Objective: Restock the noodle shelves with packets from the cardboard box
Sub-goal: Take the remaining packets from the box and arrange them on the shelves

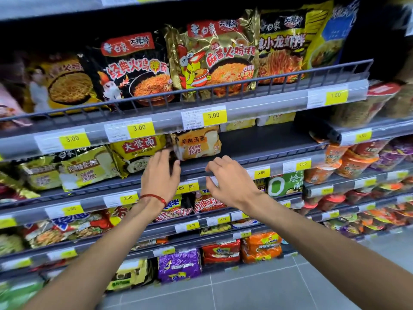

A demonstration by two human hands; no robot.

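Note:
A beige and orange noodle packet (197,145) stands on the second shelf (263,142), beside a yellow packet (136,151). My left hand (162,173), with a red thread at the wrist, reaches up to the packet's lower left corner; its fingertips touch the dark edge there. My right hand (228,180) hovers just below and right of the packet, fingers loosely curled, holding nothing. The cardboard box is out of view.
The top shelf holds black, gold and yellow noodle bags (214,57) behind a wire rail (201,90). Yellow price tags (213,116) line the shelf edges. Cup noodles (353,162) fill the shelves at right. Lower shelves carry multipacks (178,265); grey floor tiles (268,287) lie below.

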